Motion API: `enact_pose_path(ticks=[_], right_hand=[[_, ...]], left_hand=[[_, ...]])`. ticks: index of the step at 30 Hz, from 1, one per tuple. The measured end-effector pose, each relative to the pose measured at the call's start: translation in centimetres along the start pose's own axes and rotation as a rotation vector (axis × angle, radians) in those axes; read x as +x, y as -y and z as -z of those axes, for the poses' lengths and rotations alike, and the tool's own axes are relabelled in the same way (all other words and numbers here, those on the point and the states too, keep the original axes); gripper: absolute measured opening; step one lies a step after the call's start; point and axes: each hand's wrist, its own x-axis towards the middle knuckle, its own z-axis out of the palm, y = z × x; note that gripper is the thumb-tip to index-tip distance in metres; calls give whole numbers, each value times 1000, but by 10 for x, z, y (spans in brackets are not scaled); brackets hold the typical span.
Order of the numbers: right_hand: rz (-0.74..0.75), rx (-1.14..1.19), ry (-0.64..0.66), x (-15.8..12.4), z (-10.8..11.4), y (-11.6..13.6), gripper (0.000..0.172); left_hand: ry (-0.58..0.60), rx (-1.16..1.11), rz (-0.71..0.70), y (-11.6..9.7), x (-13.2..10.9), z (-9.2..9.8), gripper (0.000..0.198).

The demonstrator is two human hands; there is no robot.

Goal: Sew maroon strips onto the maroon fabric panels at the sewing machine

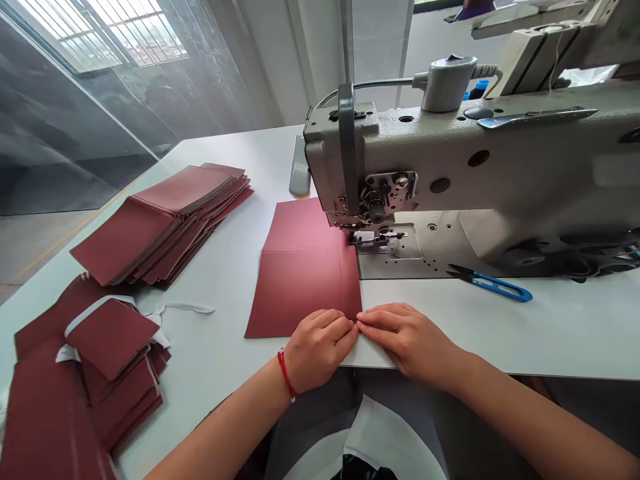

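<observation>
A dark red leather-like panel lies flat on the white table, a stitched line running across it. Its right edge passes under the presser foot of a grey sewing machine. At the panel's near right corner, my left hand has its fingers curled and pinching the edge. My right hand meets it there, thumb and fingertips closed on the same corner. The two hands' fingertips nearly touch.
Blue-handled thread snips lie right of the panel. A stack of red panels sits at left, with smaller red pieces tied by white strips nearer me. The table's front edge runs just below my hands.
</observation>
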Motion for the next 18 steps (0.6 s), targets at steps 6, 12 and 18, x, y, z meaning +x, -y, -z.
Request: enact_pose_path(ticks=[6,12,18], right_hand=[[-21,-33,-47,2,-1,10,32],[-21,-56,-64,2,-2,14,33],[-25,-74,-29,1,0,13,33]], left_hand=[[28,-223,306,7,8,11,15],[-13,-30,843,17,32,-16,22],[-17,-90,809,21,30,-30,21]])
